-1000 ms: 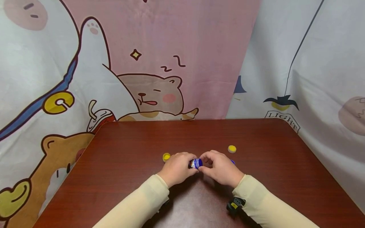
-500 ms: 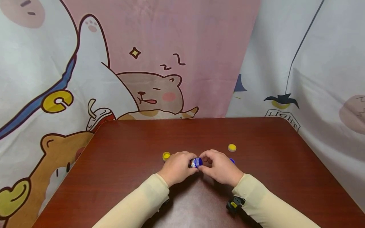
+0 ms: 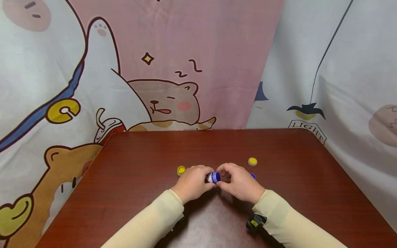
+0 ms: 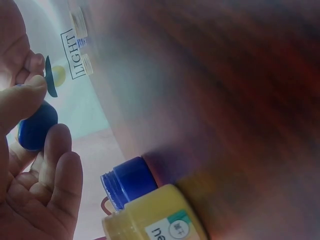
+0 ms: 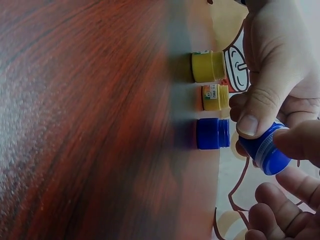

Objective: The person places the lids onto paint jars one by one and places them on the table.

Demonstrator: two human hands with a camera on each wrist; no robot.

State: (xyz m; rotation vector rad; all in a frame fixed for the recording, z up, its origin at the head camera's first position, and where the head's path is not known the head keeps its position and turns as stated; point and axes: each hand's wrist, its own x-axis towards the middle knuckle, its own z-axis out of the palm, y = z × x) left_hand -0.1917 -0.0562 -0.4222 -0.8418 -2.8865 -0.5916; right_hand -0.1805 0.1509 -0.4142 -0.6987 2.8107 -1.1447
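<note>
reddish-brown tabletop (image 3: 211, 224), grained and glossy toward the near side. two cream sleeves (image 3: 149, 220) enter from below; a black wrist device (image 3: 256, 223) shows beneath the right cuff. at mid-table, the left hand (image 3: 193, 182) grips a small blue jar (image 3: 213, 177), tilted on its side and held above the surface, its pale label partly visible. the right hand (image 3: 239, 183) meets it from the other side, thumb and index finger in a narrow pinch at the jar's exposed blue end. the held jar thus lies between the two hands. just beyond the left hand, the right wrist view shows three standing jars with threaded necks, in a row: a larger yellow jar (image 5: 206, 67), a smaller yellow jar (image 5: 212, 98) and a blue standing jar (image 5: 209, 133). beyond the right hand lie a blue disc (image 3: 253, 175), partly hidden, and, farther, a yellow disc (image 3: 252, 161) with a pale rim. background: printed cloth (image 3: 235, 62) with a sleeping bear and the word "light".
</note>
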